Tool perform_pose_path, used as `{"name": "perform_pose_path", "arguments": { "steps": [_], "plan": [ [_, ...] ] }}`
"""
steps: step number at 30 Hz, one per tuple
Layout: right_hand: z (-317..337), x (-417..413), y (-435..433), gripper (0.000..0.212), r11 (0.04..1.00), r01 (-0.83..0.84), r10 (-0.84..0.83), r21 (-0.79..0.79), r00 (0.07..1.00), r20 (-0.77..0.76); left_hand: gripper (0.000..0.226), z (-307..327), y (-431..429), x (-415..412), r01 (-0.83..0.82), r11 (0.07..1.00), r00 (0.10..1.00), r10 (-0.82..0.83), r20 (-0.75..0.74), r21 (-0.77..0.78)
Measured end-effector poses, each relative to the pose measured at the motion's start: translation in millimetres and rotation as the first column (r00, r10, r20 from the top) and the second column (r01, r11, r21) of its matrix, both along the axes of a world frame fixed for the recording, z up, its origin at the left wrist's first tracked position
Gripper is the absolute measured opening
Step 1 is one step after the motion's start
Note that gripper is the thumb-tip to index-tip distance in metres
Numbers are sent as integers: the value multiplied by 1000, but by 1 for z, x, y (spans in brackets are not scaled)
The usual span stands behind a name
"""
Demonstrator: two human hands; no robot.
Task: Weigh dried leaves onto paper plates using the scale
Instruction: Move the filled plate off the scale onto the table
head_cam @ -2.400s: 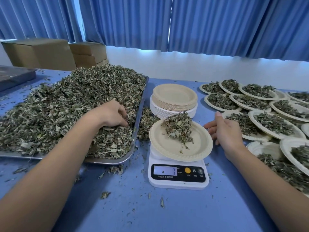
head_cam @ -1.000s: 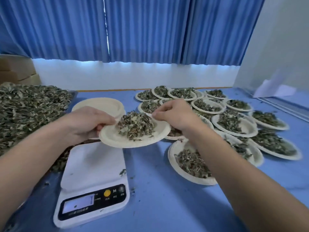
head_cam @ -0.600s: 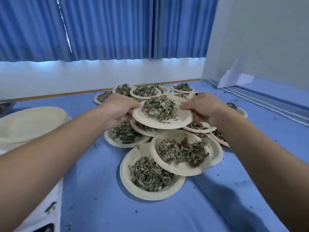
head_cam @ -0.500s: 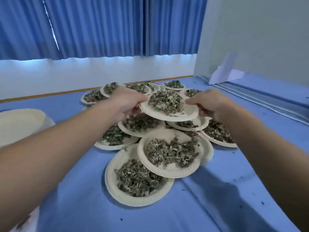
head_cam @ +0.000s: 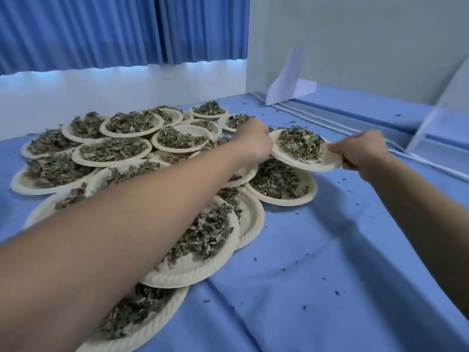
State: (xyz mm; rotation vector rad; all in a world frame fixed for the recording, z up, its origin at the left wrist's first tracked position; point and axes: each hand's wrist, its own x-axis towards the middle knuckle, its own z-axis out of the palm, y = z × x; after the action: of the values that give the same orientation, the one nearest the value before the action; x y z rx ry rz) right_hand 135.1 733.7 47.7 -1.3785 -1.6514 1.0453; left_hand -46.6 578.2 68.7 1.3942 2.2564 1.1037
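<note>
filled plates [head_cam: 115, 152] crowd the left and centre of the blue cloth [head_cam: 317, 262]. my left hand [head_cam: 255, 139] and right hand [head_cam: 360, 153] pinch opposite rims of a leaf-filled plate [head_cam: 327, 162] at centre right, above another plate [head_cam: 281, 196].

Left hand [head_cam: 253, 142], right hand [head_cam: 360, 153] and forearms [head_cam: 152, 212] are bare.

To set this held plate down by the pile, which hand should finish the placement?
Probably the right hand: it pinches the plate by its rim beside bare cloth. The left hand grips the opposite rim, its forearm stretched over filled plates, which it could brush.
</note>
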Motion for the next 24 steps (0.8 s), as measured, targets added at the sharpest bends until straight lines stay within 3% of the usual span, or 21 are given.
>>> {"name": "perform_pose_path", "arguments": {
  "steps": [3,6,8,13,17,21,24],
  "plan": [
    [-19,27,12,17,991,132,-133,18,990,53,28,-20,18,20,126,979,971,-155,-180,-162],
    [-33,43,19,12,972,230,-233,45,968,92,40,-34,30,32,209,924,928,-291,-234,-320],
    [-39,46,24,13,964,260,-265,56,958,111,50,-39,35,37,190,916,905,-303,-299,-355],
    [-46,39,32,18,950,305,-311,61,940,141,31,-46,37,41,167,912,863,-319,-393,-375],
    [-43,30,28,11,948,303,-317,96,926,206,44,-46,38,43,92,876,830,-331,-449,-474],
    [-39,11,10,32,944,226,-275,243,942,193,42,-42,31,40,131,901,830,-328,-452,-414],
    [-23,-21,-19,28,927,64,-124,369,982,140,38,-31,18,28,162,944,866,-275,-418,-286]
  ]
}}
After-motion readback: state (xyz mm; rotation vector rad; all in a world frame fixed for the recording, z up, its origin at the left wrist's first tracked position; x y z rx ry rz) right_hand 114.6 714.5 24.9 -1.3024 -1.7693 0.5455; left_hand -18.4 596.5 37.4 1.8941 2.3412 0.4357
